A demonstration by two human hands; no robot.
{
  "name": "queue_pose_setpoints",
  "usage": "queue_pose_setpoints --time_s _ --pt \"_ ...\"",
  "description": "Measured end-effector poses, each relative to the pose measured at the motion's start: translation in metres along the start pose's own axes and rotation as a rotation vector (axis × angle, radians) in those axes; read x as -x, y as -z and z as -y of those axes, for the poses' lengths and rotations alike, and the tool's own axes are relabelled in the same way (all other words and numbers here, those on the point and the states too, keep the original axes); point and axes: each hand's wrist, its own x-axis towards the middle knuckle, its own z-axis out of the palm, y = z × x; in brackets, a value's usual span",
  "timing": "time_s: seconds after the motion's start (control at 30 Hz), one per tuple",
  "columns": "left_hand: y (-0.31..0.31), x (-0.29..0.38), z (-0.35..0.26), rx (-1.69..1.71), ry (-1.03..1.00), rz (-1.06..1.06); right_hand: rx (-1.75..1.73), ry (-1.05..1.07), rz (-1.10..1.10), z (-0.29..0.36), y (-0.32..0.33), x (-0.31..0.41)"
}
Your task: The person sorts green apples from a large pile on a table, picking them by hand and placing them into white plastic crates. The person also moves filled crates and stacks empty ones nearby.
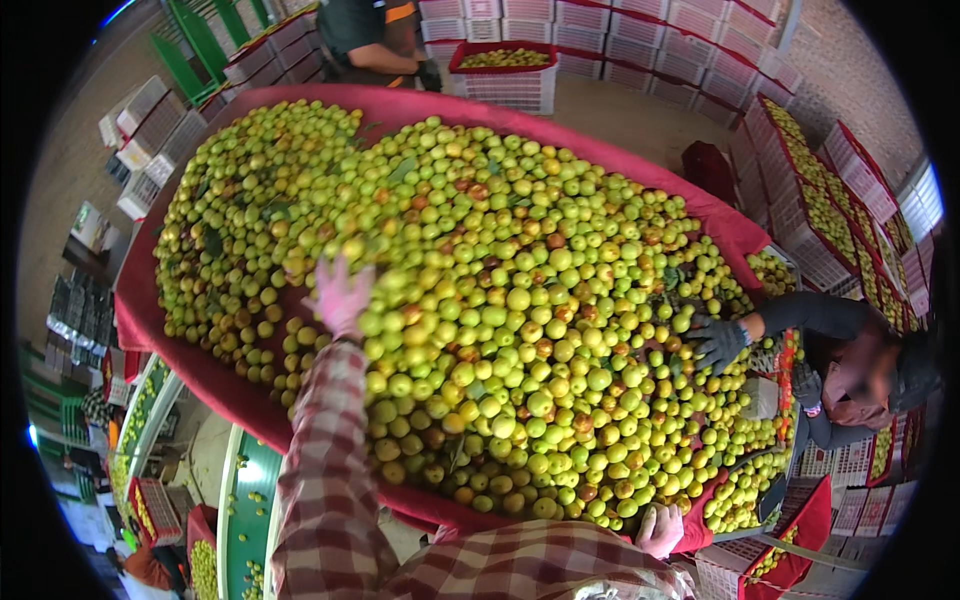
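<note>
A wide heap of small green fruit (517, 300), which look like fresh jujubes, covers a table lined with red cloth (247, 412). Many are yellowish, some have reddish-brown patches, and loose leaves (403, 169) lie among them. My left hand (341, 292), in a pink glove, reaches into the fruit left of centre with fingers spread. It holds nothing that I can see, and fruit beside it is blurred. A patch of bare cloth shows to its left. My right hand (660, 530), also gloved, rests at the near edge of the cloth with curled fingers; its grip is partly hidden.
A co-worker's dark-gloved hand (716, 341) touches fruit at the right end. Another person (367, 45) stands beyond the far edge, near a fruit-filled crate (504, 82). Crates are stacked behind and at right. A green conveyor belt (251, 510) runs at lower left.
</note>
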Motion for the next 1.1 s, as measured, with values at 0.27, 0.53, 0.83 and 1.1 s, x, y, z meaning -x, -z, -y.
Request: queue_pose_setpoints --time_s 0.27,0.53,0.83,1.1 --pt "0.016 0.051 -0.129 0.042 -0.106 0.178 -0.026 0.070 -0.046 -0.001 -0.003 0.001" --pt "-0.026 0.105 -0.216 0.143 -0.445 0.213 0.019 0.062 0.001 -0.001 -0.001 -0.003" --pt "-0.043 0.170 -0.297 0.255 -0.658 0.225 0.014 0.020 -0.019 0.003 0.000 -0.003" --pt "-0.044 0.258 -0.328 0.054 -1.061 0.409 -0.032 0.037 -0.017 0.008 0.006 -0.007"
